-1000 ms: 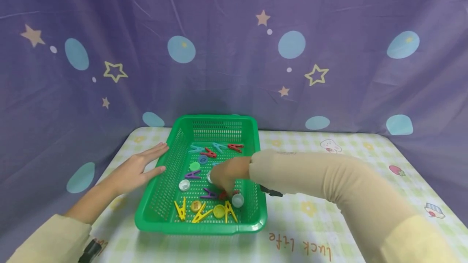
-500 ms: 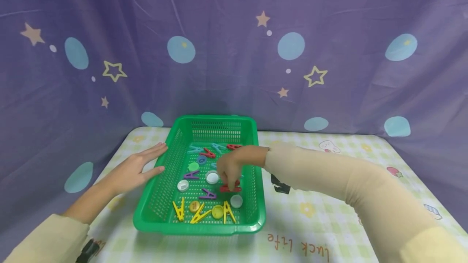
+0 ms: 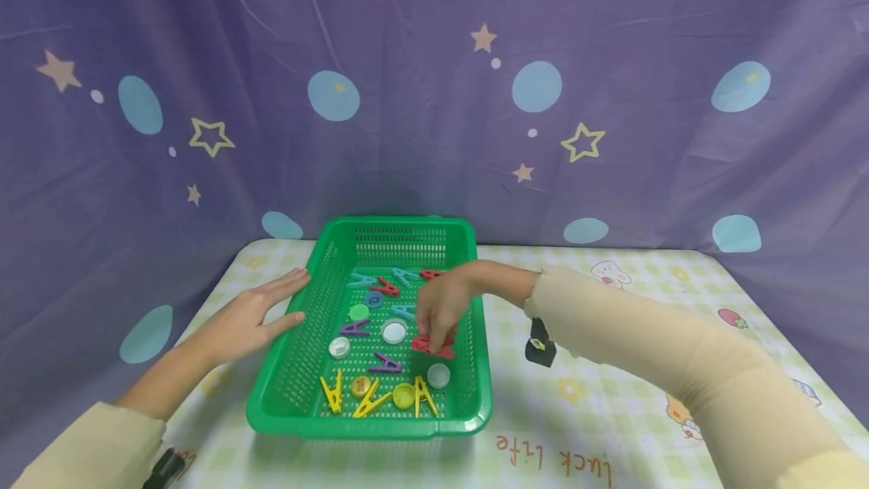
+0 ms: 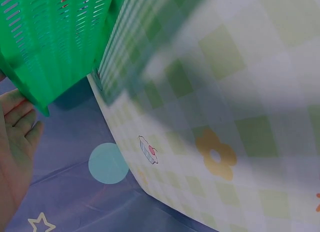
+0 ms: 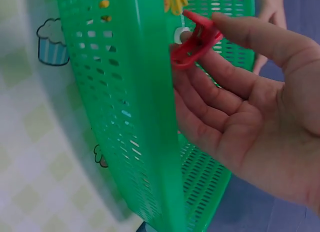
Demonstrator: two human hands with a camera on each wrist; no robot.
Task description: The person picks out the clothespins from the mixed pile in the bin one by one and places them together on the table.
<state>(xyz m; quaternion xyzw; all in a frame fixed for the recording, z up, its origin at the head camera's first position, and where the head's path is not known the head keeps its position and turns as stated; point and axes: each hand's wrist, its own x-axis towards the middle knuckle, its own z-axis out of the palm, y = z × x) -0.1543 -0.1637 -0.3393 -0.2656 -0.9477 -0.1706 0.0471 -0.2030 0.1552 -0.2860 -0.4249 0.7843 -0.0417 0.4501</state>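
One left hand (image 3: 251, 319) is noted at far left, its fingers extended and laid against the left rim of a green basket (image 3: 366, 428); nothing is gripped by it. Within the basket, from the left, a yellow clothespin (image 3: 335, 401), a small white cap (image 3: 339, 347), a purple clothespin (image 3: 353, 329) and a green cap (image 3: 358, 312) are recorded. Towards the middle, a blue cap (image 3: 374, 299), a second purple clothespin (image 3: 388, 364) and a larger white cap (image 3: 394, 331) are found, with a yellow cap (image 3: 403, 396) lying near the front wall. Further right, a red clothespin (image 3: 444, 352) is pinched between the thumb and finger of the right hand (image 3: 444, 308), whose remaining fingers are seen loosely bent in the wrist view. The clothespin is held inside the basket's right half, near a translucent cap (image 3: 438, 376); whether the basket floor is touched by it cannot be told. Beyond the right wall, a dark device (image 3: 541, 352) is observed below the right sleeve (image 3: 611, 323), over a bench (image 3: 597, 413) covered in checked, printed cloth.
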